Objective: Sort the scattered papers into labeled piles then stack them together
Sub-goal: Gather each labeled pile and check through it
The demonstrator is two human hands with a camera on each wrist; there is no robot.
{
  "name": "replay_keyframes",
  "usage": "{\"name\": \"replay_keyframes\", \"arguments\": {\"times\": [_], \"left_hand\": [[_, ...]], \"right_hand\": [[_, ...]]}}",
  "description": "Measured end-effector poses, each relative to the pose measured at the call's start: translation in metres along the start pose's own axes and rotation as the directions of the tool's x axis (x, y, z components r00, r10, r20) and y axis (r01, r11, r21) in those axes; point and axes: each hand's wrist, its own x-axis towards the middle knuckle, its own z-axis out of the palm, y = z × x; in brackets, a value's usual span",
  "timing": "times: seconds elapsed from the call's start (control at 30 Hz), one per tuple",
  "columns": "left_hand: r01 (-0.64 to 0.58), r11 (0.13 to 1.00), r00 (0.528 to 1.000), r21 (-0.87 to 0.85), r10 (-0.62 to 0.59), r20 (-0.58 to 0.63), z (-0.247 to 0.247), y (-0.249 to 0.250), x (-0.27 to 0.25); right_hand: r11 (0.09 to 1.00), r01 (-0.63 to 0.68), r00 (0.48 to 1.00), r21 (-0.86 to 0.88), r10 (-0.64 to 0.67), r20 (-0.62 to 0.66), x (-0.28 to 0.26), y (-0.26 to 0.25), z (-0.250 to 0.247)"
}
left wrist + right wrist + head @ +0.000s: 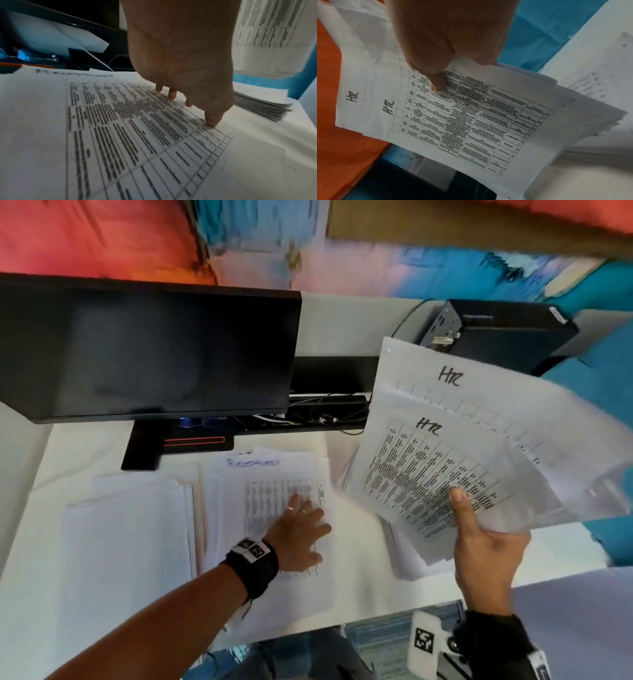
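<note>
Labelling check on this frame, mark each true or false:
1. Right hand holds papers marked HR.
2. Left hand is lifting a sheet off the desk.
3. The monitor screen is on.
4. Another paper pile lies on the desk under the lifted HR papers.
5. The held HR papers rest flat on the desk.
1. True: the right hand grips the HR papers, thumb on top.
2. False: the left hand presses flat on the middle pile.
3. False: the monitor is dark.
4. True: a pile lies there.
5. False: they are held in the air, tilted.
</note>
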Motion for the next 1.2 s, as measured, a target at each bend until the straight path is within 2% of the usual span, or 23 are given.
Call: {"name": "replay_keyframes", "arguments": {"times": [0.13, 0.17, 0.2, 0.23, 0.27, 0.33, 0.37, 0.43, 0.53, 0.67, 0.73, 0.8, 0.93, 1.03, 1.2], "left_hand": [[0.162, 0.984, 0.986, -0.079, -0.158, 0.052, -0.005, -0.023, -0.017], [0.199, 0.967, 0.980, -0.159, -0.194, 0.047, -0.010, -0.026, -0.017], [0.241, 0.919, 0.969, -0.312, -0.246, 0.023, -0.020, -0.027, -0.016], [0.260, 0.819, 0.950, -0.511, -0.312, -0.018, -0.035, -0.026, -0.014], [0.237, 0.673, 0.927, -0.700, -0.372, -0.043, -0.052, -0.025, -0.009], [0.111, 0.413, 0.922, -0.904, -0.382, -0.061, -0.092, -0.016, 0.002], [0.061, 0.339, 0.931, -0.939, -0.358, -0.069, -0.110, -0.010, 0.008], [-0.012, 0.267, 0.932, -0.964, -0.347, -0.108, -0.135, 0.001, 0.019], [-0.085, 0.242, 0.895, -0.967, -0.407, -0.181, -0.148, 0.008, 0.030], [-0.049, 0.239, 0.893, -0.970, -0.424, -0.149, -0.144, 0.014, 0.032], [-0.007, 0.301, 0.891, -0.954, -0.431, -0.142, -0.144, 0.018, 0.031], [-0.008, 0.349, 0.891, -0.937, -0.423, -0.164, -0.148, 0.022, 0.032], [-0.045, 0.267, 0.890, -0.963, -0.427, -0.160, -0.166, 0.034, 0.034], [-0.101, 0.247, 0.882, -0.964, -0.427, -0.202, -0.174, 0.035, 0.032], [-0.092, 0.196, 0.898, -0.976, -0.407, -0.167, -0.183, 0.034, 0.031]], "right_hand": [[0.994, -0.096, 0.995, 0.051, 0.096, 0.012, -0.009, 0.014, 0.011], [0.992, -0.110, 0.994, 0.068, 0.109, 0.013, -0.011, 0.017, 0.015], [0.990, -0.116, 0.993, 0.083, 0.115, 0.017, -0.012, 0.021, 0.018], [0.989, -0.114, 0.993, 0.093, 0.112, 0.023, -0.014, 0.025, 0.021], [0.989, -0.112, 0.994, 0.099, 0.110, 0.027, -0.014, 0.028, 0.024], [0.990, -0.098, 0.995, 0.099, 0.094, 0.037, -0.013, 0.032, 0.030], [0.990, -0.091, 0.995, 0.108, 0.087, 0.042, -0.013, 0.033, 0.031], [0.984, -0.097, 0.995, 0.148, 0.092, 0.040, -0.011, 0.032, 0.033], [0.980, -0.087, 0.995, 0.180, 0.079, 0.054, -0.012, 0.030, 0.032], [0.964, -0.201, 0.977, 0.174, 0.184, 0.108, -0.026, 0.041, 0.028], [0.956, -0.227, 0.973, 0.184, 0.217, 0.075, -0.030, 0.047, 0.025], [0.954, -0.202, 0.979, 0.220, 0.193, 0.060, -0.032, 0.047, 0.024], [0.959, -0.102, 0.994, 0.263, 0.107, -0.001, -0.028, 0.030, 0.024], [0.962, -0.098, 0.994, 0.254, 0.104, -0.013, -0.024, 0.026, 0.019], [0.954, -0.139, 0.989, 0.267, 0.146, -0.007, -0.022, 0.036, 0.018]]}}
